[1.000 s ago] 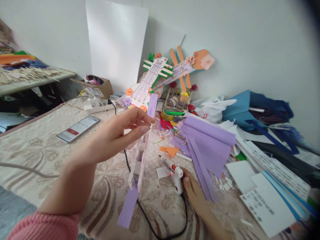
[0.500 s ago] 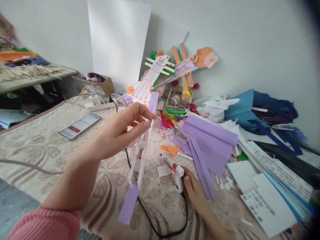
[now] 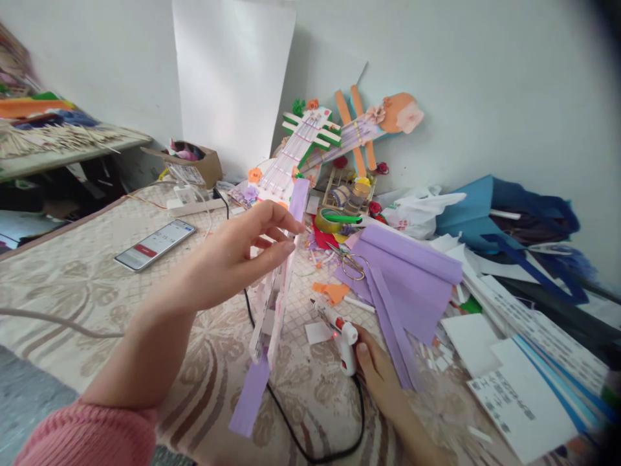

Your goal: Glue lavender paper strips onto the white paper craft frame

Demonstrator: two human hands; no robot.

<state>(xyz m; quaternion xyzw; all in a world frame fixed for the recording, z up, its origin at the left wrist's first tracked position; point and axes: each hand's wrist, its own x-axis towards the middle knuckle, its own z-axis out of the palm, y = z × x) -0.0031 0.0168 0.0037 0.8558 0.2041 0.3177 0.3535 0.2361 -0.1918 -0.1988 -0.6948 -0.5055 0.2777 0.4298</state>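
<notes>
1. My left hand [image 3: 237, 255] pinches the upper part of a flat white foam panel [image 3: 272, 304] between thumb and fingertips, holding it edge-on and nearly upright above the patterned cloth [image 3: 97, 285].
2. A purple paper strip [image 3: 252, 398] runs along the panel; one end sticks up past my fingers, the other hangs below the panel's bottom edge.
3. My right hand [image 3: 378, 375] lies low on the cloth, thumb against the white glue gun [image 3: 342, 333]. I cannot tell whether the fingers are closed around it.
4. The glue gun's black cord [image 3: 310, 446] loops across the cloth toward me.
5. Just right of the gun lie cut purple paper sheets [image 3: 412, 278], with scissors [image 3: 352, 262] on their near edge.
6. A roll of tape [image 3: 330, 221] sits behind the scissors.
7. Decorated foam guitars [image 3: 310, 145] lean on the wall.
8. A phone [image 3: 155, 244] lies well to the left, screen lit.
</notes>
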